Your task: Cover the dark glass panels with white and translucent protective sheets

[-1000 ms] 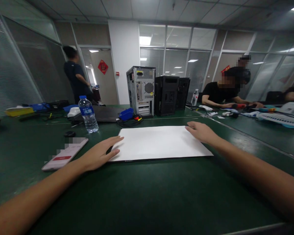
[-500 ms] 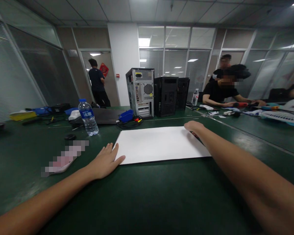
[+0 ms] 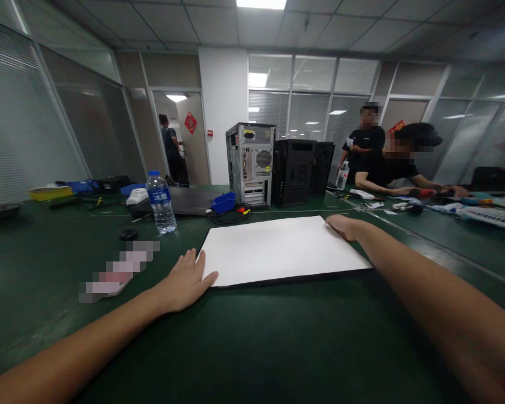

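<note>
A flat white panel (image 3: pixel 278 249) with a dark underside edge lies on the green table (image 3: pixel 252 348) in front of me. My left hand (image 3: pixel 187 283) rests flat on the table at the panel's near left corner, fingers apart, thumb touching the edge. My right hand (image 3: pixel 347 227) is curled over the panel's far right corner, its fingertips hidden behind the edge.
A phone (image 3: pixel 118 269) and a small black cap (image 3: pixel 128 234) lie left of the panel, with a water bottle (image 3: pixel 161 202) behind them. Computer towers (image 3: pixel 250 163) and a blue bin (image 3: pixel 223 203) stand beyond. A seated person (image 3: pixel 387 168) works at the right; two others stand farther back.
My left hand slid off the panel's left edge to the table beside its near corner. My right hand curled around the far right corner. The view tilted up slightly.
</note>
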`<state>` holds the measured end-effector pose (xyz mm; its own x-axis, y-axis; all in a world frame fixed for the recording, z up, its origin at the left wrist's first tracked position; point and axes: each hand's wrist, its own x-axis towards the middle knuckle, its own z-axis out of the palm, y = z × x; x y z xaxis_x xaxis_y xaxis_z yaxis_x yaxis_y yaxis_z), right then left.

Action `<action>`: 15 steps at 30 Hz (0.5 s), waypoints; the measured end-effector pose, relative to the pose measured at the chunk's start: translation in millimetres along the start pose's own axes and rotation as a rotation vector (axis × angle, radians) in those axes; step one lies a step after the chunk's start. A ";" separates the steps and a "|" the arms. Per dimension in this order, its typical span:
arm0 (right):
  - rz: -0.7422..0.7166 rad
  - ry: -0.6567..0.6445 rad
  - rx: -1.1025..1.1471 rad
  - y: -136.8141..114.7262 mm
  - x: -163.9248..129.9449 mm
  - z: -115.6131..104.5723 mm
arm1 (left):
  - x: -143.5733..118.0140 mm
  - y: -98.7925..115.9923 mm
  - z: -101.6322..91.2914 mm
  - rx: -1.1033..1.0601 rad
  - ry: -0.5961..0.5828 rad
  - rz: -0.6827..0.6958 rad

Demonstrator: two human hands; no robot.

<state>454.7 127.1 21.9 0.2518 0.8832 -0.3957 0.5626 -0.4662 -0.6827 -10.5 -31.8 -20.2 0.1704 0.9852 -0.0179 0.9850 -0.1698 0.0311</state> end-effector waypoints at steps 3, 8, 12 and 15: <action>0.015 -0.098 0.051 8.8 -8.7 -1.4 | -6.7 0.0 -4.6 -0.003 0.031 0.013; 0.034 -0.143 0.085 20.3 -16.8 -1.2 | -26.3 16.0 -20.0 0.012 0.238 0.532; 0.044 -0.122 0.043 20.5 -21.2 -13.4 | -29.1 37.7 -26.3 0.048 0.373 0.704; 0.025 -0.112 -0.015 23.0 -28.7 -28.0 | -22.3 45.6 -24.0 0.138 0.533 0.737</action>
<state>482.4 92.4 34.8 0.1769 0.8600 -0.4787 0.5697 -0.4861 -0.6627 29.9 -61.0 5.6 0.7548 0.5011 0.4232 0.6326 -0.7266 -0.2679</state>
